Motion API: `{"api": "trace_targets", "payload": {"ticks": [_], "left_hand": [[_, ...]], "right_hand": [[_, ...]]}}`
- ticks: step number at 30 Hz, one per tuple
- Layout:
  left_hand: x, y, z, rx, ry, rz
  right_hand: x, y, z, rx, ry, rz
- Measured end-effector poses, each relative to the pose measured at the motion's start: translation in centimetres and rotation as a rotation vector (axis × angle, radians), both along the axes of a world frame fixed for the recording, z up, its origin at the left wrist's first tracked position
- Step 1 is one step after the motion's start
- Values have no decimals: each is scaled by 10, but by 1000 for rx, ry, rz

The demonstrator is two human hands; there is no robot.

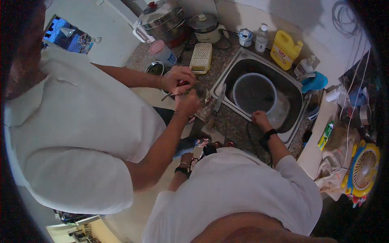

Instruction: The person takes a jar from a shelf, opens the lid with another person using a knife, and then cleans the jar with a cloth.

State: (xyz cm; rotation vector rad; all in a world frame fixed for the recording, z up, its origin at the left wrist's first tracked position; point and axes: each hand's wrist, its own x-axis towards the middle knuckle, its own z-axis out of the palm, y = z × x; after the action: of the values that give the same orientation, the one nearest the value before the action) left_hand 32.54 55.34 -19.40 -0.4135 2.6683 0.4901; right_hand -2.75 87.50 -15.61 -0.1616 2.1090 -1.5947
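Observation:
My right hand (261,119) is at the near rim of the metal sink (237,107), its fingers curled; what they hold, if anything, is hidden. Just beyond it in the sink stands a round tub (254,95) with a pale rim and dark contents. A knife (220,98) lies across the sink's left edge. My left hand (186,158) hangs low beside my waist, near a black object (209,150) and a dark cord. Its fingers are too dim to make out.
At left, a co-worker's hands (187,101) hold a thin tool and something unclear. Behind are a grater box (201,58), a pink-lidded jug (162,53), a steamer pot (162,18), a rice cooker (204,28), and a yellow jug (285,49). A fan (364,170) stands at right.

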Motion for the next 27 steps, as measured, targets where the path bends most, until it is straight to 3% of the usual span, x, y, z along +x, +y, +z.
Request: {"api": "trace_targets", "payload": {"ticks": [2,5,8,10,19,27], "left_hand": [[2,-2,-5,-137,-116,-113],[-8,8,46,7,50,-6],[-7,6,40,9,62,-23],[-7,5,35,-122,59,-166],[-16,11,43,-135,-136,-142],[-7,10,32,-136,-10,-199]], "right_hand": [[-1,1,-3,-7,-9,3],[1,0,6,-27,-72,-10],[3,0,12,-13,-56,-8],[3,-1,14,-2,-58,-19],[5,1,26,17,-2,19],[6,0,30,23,-9,-34]]}}
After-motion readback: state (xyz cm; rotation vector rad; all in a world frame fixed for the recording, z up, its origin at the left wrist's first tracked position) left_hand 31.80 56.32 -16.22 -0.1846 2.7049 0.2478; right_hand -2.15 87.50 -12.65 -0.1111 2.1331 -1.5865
